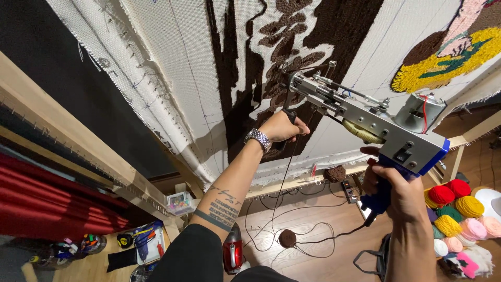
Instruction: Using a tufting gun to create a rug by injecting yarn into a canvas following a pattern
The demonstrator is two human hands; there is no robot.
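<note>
Brown yarn already fills a large part of the white backing cloth, which is stretched on a wooden frame, and we take this cloth as our landmark. Against it we hold the tufting gun, a silver and blue machine, with its needle end touching the brown tufted area near the middle of the cloth. Our left hand is closed around the black front handle of the gun, close to the cloth. Our right hand is wrapped tight around the blue rear grip, further from the cloth and lower. At the upper right of the cloth, a patch in yellow, green and pink looks finished. We judge the work as partly done: the brown shape has thick parts and also thin, open parts, and wide fields of the cloth are bare, with only thin drawn lines. Below the cloth, on the wooden floor, lies a brown yarn ball, and to the right of it a heap of coloured yarn balls.
</note>
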